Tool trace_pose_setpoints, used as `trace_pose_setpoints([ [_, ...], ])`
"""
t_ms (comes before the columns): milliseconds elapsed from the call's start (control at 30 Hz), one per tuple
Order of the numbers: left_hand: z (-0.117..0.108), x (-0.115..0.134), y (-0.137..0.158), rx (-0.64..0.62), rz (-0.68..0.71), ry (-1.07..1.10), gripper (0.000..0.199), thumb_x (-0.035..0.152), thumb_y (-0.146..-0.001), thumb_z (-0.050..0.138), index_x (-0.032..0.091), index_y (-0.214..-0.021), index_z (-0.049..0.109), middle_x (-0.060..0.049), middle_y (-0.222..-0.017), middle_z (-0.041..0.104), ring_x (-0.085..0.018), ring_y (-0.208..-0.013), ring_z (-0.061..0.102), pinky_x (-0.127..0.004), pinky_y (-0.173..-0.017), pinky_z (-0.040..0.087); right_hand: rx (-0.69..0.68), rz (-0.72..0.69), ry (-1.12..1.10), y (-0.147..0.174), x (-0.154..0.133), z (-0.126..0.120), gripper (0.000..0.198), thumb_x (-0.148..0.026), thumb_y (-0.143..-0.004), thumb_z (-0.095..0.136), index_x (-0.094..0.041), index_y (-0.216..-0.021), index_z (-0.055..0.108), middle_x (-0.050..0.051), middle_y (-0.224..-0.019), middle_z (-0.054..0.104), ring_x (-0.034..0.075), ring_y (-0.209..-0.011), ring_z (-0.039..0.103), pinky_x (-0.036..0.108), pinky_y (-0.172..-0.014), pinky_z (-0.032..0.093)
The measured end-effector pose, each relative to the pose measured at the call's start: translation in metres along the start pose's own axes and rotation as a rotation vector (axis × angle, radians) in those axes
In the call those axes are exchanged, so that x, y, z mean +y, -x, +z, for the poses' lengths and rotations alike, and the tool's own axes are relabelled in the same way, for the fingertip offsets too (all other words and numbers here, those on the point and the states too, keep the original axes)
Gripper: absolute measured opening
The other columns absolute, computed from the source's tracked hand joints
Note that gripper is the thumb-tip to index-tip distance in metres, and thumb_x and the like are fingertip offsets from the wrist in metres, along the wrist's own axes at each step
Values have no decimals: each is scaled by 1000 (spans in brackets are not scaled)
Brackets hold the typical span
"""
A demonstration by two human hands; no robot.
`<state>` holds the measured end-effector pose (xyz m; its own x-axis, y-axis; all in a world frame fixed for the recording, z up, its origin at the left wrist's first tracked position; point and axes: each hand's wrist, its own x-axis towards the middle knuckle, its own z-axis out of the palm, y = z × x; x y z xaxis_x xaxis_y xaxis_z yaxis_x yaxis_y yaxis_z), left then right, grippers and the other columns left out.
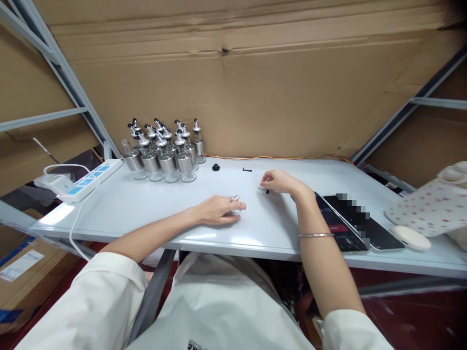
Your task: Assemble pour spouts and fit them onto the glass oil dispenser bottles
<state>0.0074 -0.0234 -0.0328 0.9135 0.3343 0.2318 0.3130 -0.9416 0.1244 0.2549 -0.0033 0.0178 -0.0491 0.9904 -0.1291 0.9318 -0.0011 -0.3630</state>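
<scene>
My left hand (220, 210) rests low over the table with its fingers closed around a small silver metal part (235, 198), mostly hidden by the fingers. To its right, my right hand (280, 182) is bent in a pinch just above the tabletop. A tiny black piece (267, 191) shows under its fingertips; whether it is held or lying there I cannot tell. Beyond the hands lie a round black stopper (216, 167) and a thin black L-shaped piece (247, 170). Glass bottles with steel sleeves (170, 164) stand grouped at the back left, most topped with pourer spouts (180, 138).
A white power strip (91, 181) with a plugged-in charger (60, 184) lies at the left edge. Beside my right forearm are a lit phone (337, 223), a dark flat device (365, 221), a cream oval object (411, 237) and a dotted pouch (430, 206). Cardboard (270, 97) walls the back.
</scene>
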Motion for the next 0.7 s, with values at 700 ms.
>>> trace_pose_setpoints([
  [700, 0, 0, 0, -13, -31, 76, 32, 33, -90, 45, 17, -117, 51, -6, -96, 68, -16, -79, 64, -24, -73, 44, -37, -100, -203, 1, -3, 5, 10, -9, -60, 62, -18, -65, 62, 2, -60, 68, 16, -63, 61, 24, -58, 44],
])
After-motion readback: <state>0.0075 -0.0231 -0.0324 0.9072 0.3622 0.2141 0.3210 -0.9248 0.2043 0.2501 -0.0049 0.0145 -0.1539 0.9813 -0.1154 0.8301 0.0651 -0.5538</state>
